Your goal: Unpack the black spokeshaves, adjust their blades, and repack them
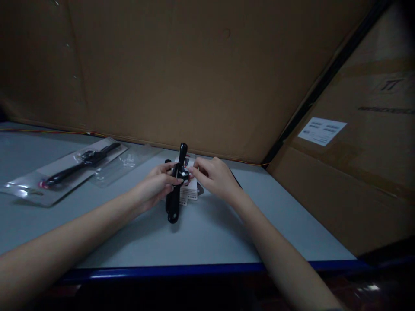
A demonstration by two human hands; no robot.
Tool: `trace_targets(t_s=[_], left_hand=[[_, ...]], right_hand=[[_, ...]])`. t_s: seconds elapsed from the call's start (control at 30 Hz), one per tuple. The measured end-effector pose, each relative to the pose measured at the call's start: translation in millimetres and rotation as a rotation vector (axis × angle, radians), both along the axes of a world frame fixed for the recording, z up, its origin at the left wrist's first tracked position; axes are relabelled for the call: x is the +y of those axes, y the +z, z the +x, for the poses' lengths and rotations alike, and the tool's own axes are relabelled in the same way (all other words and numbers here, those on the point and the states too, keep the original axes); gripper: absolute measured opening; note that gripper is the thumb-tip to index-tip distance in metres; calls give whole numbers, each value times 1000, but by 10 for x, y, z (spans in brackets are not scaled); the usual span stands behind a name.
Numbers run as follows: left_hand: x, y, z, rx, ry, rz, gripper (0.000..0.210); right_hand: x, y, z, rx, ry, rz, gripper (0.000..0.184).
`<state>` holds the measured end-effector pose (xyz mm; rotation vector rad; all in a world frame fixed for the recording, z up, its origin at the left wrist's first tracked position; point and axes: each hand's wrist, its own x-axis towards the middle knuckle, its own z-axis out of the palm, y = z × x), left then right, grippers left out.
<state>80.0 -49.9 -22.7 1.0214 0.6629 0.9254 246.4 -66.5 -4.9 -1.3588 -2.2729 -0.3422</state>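
A black wristwatch (pixel 175 196) with a long strap is held above the grey table (pixel 201 233), near its middle. My left hand (pixel 155 185) grips the watch at the case from the left. My right hand (pixel 215 177) pinches the watch case from the right with its fingertips. Under the watch lies a small white card or box (pixel 191 194), partly hidden by the hands.
At the left lies a clear plastic pack (pixel 61 172) with another black watch (pixel 81 164) in it, and an empty clear tray (pixel 126 164) beside it. Brown cardboard walls (pixel 201 73) stand behind, large cardboard boxes (pixel 356 172) at the right. The table's blue edge (pixel 194 270) runs along the front.
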Motion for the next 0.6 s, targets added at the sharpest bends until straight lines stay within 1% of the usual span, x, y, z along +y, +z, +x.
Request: trace_targets(t_s=[0.1,0.3,0.37,0.5,0.6], left_hand=[[-45,13,22,68,68,6,47],[-60,-61,64,134,108,103,47],[-37,-99,72,126,112,156,48],[-3,-139,84,96,135,263,47],[-6,-117,76,91,124,274,47]], right_hand=[[-18,-42,-62,-109,44,30,29],[-27,-109,-165,-286,23,92,28],[-42,-116,-198,-293,-7,118,29],[-86,-152,-292,-226,-116,180,32],[-104,-184,-337,-168,-185,192,33]])
